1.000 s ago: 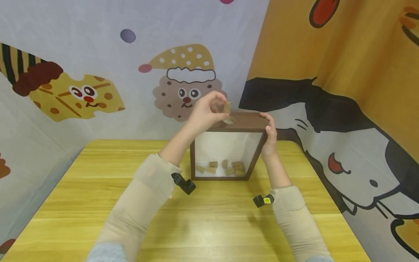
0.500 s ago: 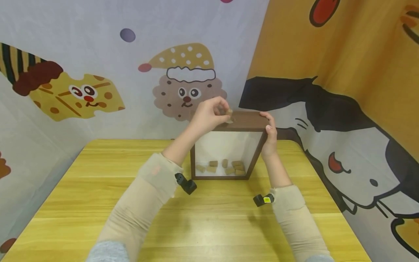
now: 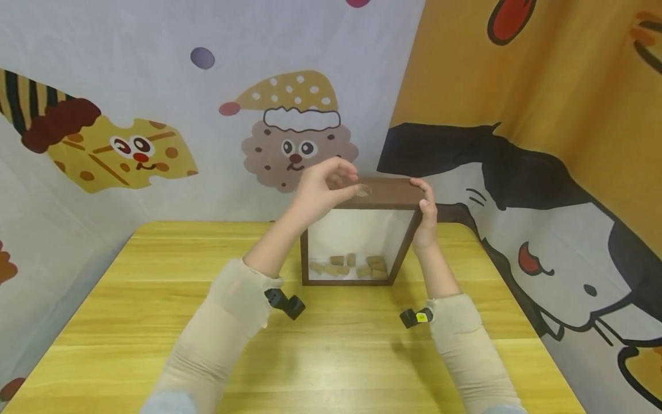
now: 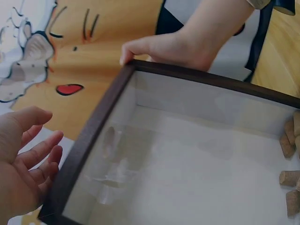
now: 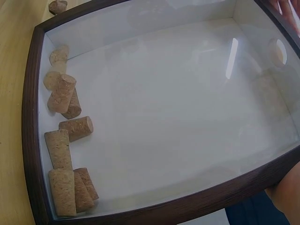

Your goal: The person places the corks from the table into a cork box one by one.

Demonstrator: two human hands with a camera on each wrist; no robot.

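Note:
A brown shadow box (image 3: 391,198) with a clear front and white inside stands upright on the table. Its top has a round hole (image 3: 364,190); several corks (image 3: 337,260) lie along its bottom, seen closely as a heap of corks (image 5: 60,147) in the right wrist view. My left hand (image 3: 326,187) is just left of the hole, fingers loosely bent and apart, holding nothing; the left wrist view also shows that left hand (image 4: 28,159) without any cork. My right hand (image 3: 426,221) grips the box's upper right corner, with finger on top and thumb at the front edge.
One cork (image 5: 57,6) lies on the table outside the box, beside its frame. The yellow wood-grain table (image 3: 331,345) extends in front of the box. A cartoon-printed curtain (image 3: 155,86) hangs close behind it.
The left hand pinched a cork over the hole, lowered it and let it go. That cork is now inside among the others at the bottom. The right hand has stayed put.

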